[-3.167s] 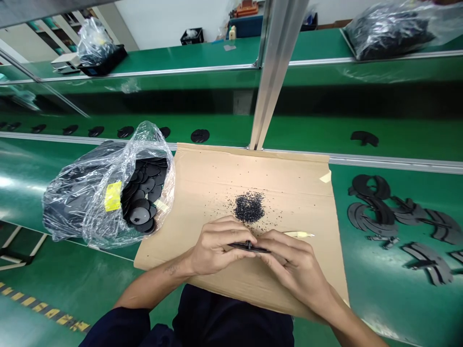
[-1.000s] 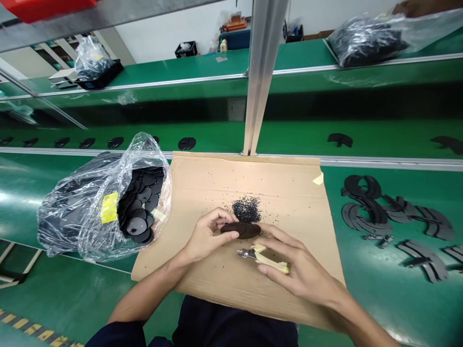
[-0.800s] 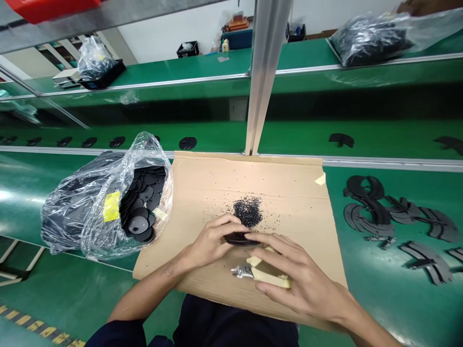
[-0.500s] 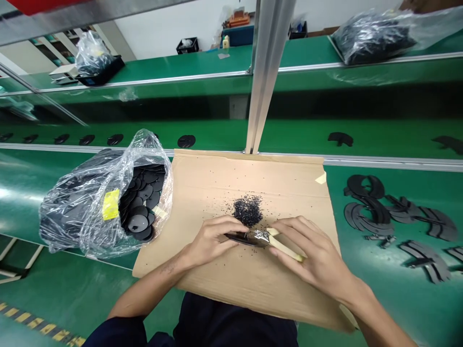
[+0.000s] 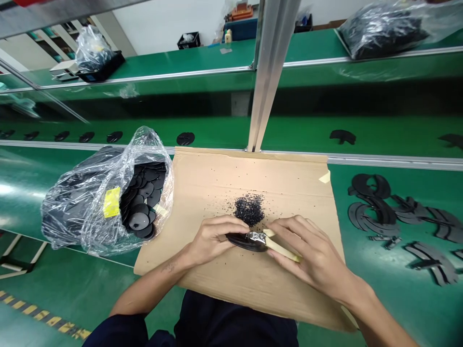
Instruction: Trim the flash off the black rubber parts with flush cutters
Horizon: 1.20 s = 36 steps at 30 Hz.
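Observation:
My left hand (image 5: 215, 238) pinches a round black plastic disc (image 5: 249, 244) by its left edge, thumb below and fingers on top. In my right hand (image 5: 311, 246) is a pair of cutting pliers (image 5: 282, 249) with pale yellow handles; its metal head lies against the upper face of the disc. Whether the jaws are closed on something is too small to tell. Just beyond the disc, a heap of tiny black plastic bits (image 5: 249, 209) lies on a cardboard sheet (image 5: 202, 173), with stray specks around it.
A clear plastic bag (image 5: 72, 202) full of black discs lies open at the left. Curved black parts (image 5: 428, 258) are spread on the green bench at the right. A metal post (image 5: 269, 72) rises behind the cardboard. Single discs (image 5: 185, 139) lie along the strip behind.
The disc has tilted so that more of its face shows. The pliers have shifted slightly left over it. The view has moved a little.

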Motion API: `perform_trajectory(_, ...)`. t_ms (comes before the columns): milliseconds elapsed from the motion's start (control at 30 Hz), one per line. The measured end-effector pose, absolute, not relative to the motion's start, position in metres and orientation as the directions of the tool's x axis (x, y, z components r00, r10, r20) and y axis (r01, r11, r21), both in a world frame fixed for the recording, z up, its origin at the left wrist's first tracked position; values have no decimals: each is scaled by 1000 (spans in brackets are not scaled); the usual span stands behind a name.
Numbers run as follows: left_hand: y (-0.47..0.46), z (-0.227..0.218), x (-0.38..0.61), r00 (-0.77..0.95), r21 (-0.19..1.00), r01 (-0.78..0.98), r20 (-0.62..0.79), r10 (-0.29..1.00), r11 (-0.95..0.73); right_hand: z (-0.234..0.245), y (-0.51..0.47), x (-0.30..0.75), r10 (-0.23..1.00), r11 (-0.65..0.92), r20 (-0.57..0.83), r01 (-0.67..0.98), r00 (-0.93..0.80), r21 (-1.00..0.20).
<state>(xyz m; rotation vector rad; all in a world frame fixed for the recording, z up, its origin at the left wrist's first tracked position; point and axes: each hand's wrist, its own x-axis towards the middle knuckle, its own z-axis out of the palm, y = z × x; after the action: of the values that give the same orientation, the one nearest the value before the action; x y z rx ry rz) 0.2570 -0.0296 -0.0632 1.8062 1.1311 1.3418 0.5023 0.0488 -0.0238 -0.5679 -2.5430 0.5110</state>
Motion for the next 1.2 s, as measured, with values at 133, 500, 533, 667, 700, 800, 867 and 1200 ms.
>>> perform_trajectory(133,-31,-67,258,83,854,255,449,890,-454,-21,47,501,462,868,383,320,-800,-380)
perform_trajectory(500,1,-53,228,146,821,506,223,964,-266,-58,45,526,601,781,363,427,-712,-456)
perform_trajectory(533,18,-52,216,124,771,585,221,967,-251,-68,43,532,606,790,365,478,-707,-385)
perform_trajectory(667,103,-47,171,-23,492,866,222,975,-91,-99,24,548,619,780,359,598,-698,-183)
perform_trajectory(700,124,-47,163,-49,479,875,233,971,-71,-101,18,550,624,775,340,612,-703,-158)
perform_trajectory(800,175,-53,154,-95,465,885,219,971,-18,-96,-1,556,635,769,252,631,-730,-108)
perform_trajectory(867,196,-62,152,-84,460,888,162,983,0,-88,-8,559,633,772,196,629,-749,-88)
perform_trajectory(1200,131,-55,109,145,414,898,41,989,-149,-37,172,582,621,714,473,700,-624,-14)
